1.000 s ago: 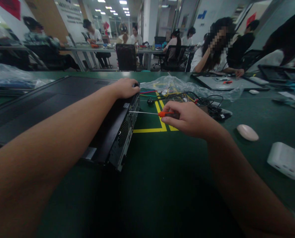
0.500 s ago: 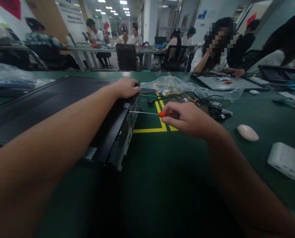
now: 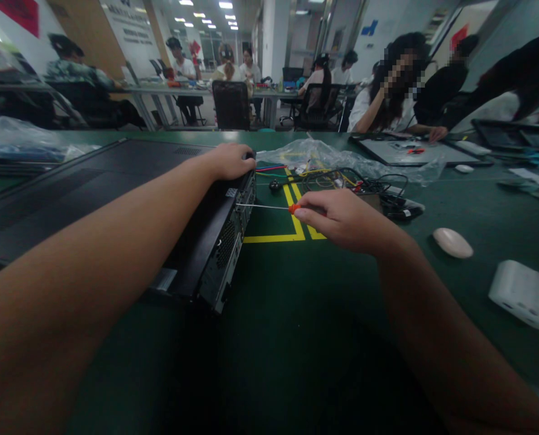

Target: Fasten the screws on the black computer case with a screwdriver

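A black computer case lies flat on the green table, its rear panel facing right. My left hand rests on the case's far top edge, fingers curled over it. My right hand is closed round a screwdriver with an orange handle. The thin shaft runs level to the left, and its tip touches the rear panel.
Loose cables and a clear plastic bag lie behind my right hand. A pale mouse and a white box sit at right. Yellow tape lines mark the table. Other people sit at tables beyond.
My right fingers have shifted along the screwdriver handle, covering more of the orange. The left hand and the case have not moved.
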Demonstrator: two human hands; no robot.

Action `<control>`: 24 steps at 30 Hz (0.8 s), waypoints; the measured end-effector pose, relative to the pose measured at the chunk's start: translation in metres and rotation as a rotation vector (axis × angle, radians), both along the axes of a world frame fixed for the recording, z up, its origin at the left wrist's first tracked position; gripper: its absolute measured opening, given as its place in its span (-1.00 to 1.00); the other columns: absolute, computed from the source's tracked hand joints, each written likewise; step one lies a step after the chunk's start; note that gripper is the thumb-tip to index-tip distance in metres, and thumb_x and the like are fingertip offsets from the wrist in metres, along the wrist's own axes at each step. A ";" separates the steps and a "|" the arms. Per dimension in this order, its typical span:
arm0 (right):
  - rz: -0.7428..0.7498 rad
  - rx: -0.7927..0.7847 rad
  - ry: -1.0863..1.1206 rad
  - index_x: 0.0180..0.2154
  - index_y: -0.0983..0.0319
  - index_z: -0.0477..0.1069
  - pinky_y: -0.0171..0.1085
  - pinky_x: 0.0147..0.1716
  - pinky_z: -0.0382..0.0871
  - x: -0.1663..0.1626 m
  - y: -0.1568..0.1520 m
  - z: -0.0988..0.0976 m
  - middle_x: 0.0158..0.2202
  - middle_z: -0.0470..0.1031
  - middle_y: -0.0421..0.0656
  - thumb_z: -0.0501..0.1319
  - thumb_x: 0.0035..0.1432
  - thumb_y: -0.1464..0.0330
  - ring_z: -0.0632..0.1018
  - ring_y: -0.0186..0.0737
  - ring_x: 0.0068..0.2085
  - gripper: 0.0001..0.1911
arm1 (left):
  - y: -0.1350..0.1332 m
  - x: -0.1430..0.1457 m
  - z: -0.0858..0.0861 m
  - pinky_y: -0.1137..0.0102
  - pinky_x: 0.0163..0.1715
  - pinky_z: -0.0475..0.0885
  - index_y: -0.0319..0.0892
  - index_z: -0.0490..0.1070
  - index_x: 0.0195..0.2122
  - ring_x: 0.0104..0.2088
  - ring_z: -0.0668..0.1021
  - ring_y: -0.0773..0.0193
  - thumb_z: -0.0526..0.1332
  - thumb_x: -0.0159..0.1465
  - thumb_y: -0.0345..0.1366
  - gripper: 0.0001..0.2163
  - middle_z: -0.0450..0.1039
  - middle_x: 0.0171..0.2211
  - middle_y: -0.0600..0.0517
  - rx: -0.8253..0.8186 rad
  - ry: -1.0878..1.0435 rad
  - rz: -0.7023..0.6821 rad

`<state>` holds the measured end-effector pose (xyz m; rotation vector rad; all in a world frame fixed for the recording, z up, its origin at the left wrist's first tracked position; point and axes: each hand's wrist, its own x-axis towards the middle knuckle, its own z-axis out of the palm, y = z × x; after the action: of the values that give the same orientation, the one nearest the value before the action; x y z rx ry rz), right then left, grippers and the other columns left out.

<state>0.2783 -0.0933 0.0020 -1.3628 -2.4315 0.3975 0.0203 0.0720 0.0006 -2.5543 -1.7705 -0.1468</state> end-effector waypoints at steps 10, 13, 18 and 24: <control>-0.055 0.051 0.021 -0.10 0.18 0.47 -0.18 -0.25 0.23 0.003 0.001 -0.003 -0.29 0.58 -0.13 0.32 0.31 0.17 0.50 -0.14 -0.31 -0.75 | 0.000 0.000 0.000 0.23 0.46 0.31 -0.16 0.38 0.51 0.46 0.47 -0.02 -0.01 0.51 0.00 -0.36 0.46 0.45 -0.13 -0.016 0.008 0.002; -0.052 0.042 0.020 -0.13 0.16 0.45 -0.18 -0.25 0.22 0.003 0.001 -0.003 -0.30 0.57 -0.14 0.31 0.32 0.18 0.49 -0.15 -0.33 -0.78 | 0.000 0.001 0.000 0.19 0.45 0.33 -0.17 0.40 0.50 0.44 0.49 -0.06 0.01 0.51 -0.02 -0.37 0.47 0.45 -0.15 -0.007 0.001 -0.002; -0.045 0.043 0.021 -0.12 0.17 0.46 -0.18 -0.25 0.22 0.003 0.001 -0.003 -0.30 0.56 -0.14 0.30 0.32 0.17 0.49 -0.14 -0.32 -0.77 | -0.002 0.002 0.001 0.21 0.45 0.32 -0.16 0.40 0.50 0.45 0.48 -0.05 0.01 0.51 -0.04 -0.39 0.47 0.45 -0.12 -0.007 0.013 0.008; -0.035 0.032 0.029 -0.13 0.18 0.48 -0.18 -0.25 0.22 0.003 0.000 -0.003 -0.29 0.57 -0.13 0.29 0.33 0.15 0.49 -0.14 -0.31 -0.76 | -0.003 0.002 0.002 0.19 0.44 0.34 -0.18 0.40 0.49 0.44 0.49 -0.07 0.01 0.52 -0.03 -0.38 0.47 0.45 -0.13 -0.001 0.019 0.004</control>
<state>0.2809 -0.0929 -0.0006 -1.3749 -2.3772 0.3651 0.0226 0.0690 0.0024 -2.5440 -1.7686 -0.1215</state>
